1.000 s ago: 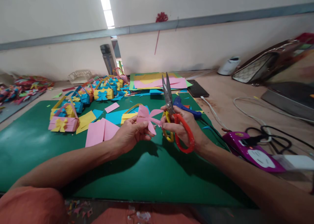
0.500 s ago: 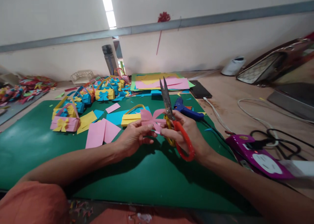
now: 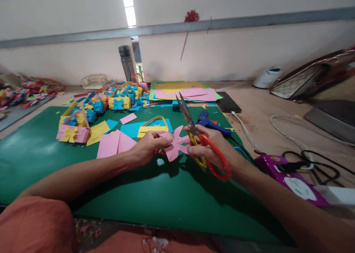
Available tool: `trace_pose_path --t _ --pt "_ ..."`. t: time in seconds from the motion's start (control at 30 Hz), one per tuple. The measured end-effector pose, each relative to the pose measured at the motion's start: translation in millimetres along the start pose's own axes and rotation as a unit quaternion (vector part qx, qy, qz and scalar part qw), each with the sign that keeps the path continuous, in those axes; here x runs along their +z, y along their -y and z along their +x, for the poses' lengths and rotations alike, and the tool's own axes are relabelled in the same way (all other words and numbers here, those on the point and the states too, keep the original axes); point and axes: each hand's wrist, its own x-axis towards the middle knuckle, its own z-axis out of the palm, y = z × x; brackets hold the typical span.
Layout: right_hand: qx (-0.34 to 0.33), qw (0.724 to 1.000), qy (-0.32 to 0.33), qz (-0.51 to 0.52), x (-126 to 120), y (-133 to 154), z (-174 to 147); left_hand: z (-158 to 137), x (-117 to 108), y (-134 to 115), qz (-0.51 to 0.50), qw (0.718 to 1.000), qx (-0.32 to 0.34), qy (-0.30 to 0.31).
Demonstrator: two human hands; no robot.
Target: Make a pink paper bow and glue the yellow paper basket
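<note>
A pink paper bow cut-out, with loops and tails, is pinched at its left side between the thumb and fingers of my left hand. My right hand is closed on a pair of scissors with one red and one yellow handle; the blades point up and away, slightly apart. Its fingertips are close to the bow's right tails; whether they touch is unclear. Just behind my left hand stands a yellow paper basket with a hooped handle. Pink paper pieces lie left of it.
Small finished paper baskets stand at the left on the green mat. Stacked colored sheets lie behind. A blue glue gun, a phone, and a purple power strip with cables are at the right.
The bow has turned and now faces me more fully, slightly lower. The scissors have tilted a little to the left at their tips. My left hand's fingers have closed more.
</note>
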Motion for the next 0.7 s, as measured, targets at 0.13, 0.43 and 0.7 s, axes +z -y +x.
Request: trace_pose_path --t 0.13,0.43,0.7 --pt "-0.009 1.0 0.005 -0.012 1.2 -1.5 -0.1 0.3 -1.0 1.3 0.043 0.999 -0.013 -0.022" --pt "-0.023 0.996 -0.086 -0.01 -1.8 -1.9 0.2 1.3 2.0 -4.5 0.036 0.998 0.012 -0.055" --pt "-0.034 0.999 0.01 0.029 -25.4 -16.1 -12.5 7.0 1.0 -24.9 -0.023 0.991 0.049 -0.119"
